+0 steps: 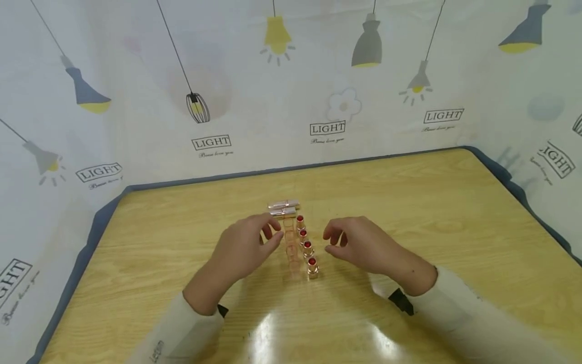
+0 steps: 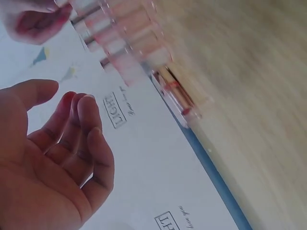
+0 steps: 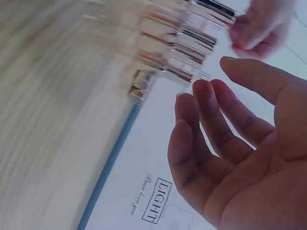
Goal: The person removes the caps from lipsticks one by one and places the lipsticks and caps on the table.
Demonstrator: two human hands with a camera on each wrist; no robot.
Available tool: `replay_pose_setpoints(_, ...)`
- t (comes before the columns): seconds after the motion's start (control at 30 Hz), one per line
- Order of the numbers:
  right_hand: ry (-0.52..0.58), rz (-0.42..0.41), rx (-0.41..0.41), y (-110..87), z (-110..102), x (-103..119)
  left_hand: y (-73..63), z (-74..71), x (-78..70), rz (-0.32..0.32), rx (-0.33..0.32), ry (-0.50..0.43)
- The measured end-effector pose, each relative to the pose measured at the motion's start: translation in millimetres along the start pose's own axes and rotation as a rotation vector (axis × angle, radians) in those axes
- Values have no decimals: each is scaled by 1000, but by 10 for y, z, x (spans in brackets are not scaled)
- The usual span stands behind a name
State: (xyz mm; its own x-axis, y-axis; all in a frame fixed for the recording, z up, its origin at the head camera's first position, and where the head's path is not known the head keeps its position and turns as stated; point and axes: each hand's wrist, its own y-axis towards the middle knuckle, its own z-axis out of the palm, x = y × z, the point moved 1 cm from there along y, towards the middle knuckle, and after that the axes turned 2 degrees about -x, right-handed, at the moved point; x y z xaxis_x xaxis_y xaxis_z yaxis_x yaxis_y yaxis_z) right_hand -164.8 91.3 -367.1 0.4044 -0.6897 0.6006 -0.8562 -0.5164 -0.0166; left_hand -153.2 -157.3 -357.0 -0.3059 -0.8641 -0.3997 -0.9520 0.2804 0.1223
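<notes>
Left hand (image 1: 245, 245), right hand (image 1: 364, 243) — both empty, fingers loosely bent. Between them: four uncapped red lipsticks (image 1: 307, 245), upright; clear caps (image 1: 291, 250) in a row alongside; two lipstick tubes (image 1: 283, 213) lying beyond. Step, probably: uncapping or recapping — next calls for a light pinch

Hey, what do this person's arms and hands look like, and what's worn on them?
The left sleeve and right sleeve are off-white, the left bearing small dark lettering. A black piece shows at each sleeve's end. The left hand and right hand are ungloved, with no jewellery in sight.
</notes>
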Motion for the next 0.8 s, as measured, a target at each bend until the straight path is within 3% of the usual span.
replay_pose_setpoints(0.2, 44, 7, -57, 36, 5, 8, 255, -6, 160, -76, 31, 48)
replay_pose_setpoints(0.37, 65, 18, -60, 39, -7, -5, 408, 62, 264, -94, 67, 118)
replay_pose_setpoints(0.8, 86, 33, -70, -4, -37, -7, 635, 266, 342, -106, 115, 209)
